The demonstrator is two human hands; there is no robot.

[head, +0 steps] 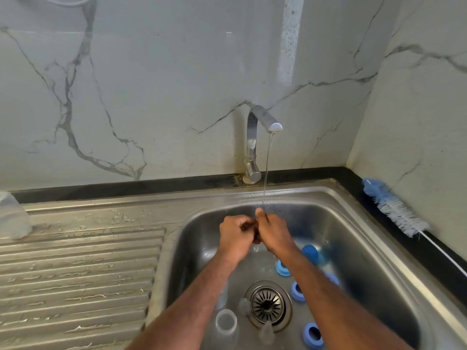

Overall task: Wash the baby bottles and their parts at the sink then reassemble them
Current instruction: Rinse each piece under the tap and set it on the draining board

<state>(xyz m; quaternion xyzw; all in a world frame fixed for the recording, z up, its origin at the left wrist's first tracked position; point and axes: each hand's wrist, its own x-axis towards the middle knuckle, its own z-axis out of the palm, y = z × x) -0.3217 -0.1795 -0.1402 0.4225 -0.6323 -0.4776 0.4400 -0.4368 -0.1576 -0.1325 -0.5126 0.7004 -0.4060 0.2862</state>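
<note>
Both my hands meet over the steel sink (358, 238), right under a thin stream of water from the faucet (252, 142). My left hand (236, 236) and my right hand (273, 233) have curled fingers pressed against each other; whether a small part sits between them is hidden. On the sink floor lie several blue screw rings (298, 291), a blue cap (310, 253), a clear bottle (226, 323) and clear nipples (243, 305) beside the drain strainer (267, 305).
A blue and white bottle brush (394, 207) lies on the black counter edge at the right, by the marble wall. The wet ribbed drainboard (80, 269) stretches to the left, with a clear plastic container (12, 215) at its far left corner.
</note>
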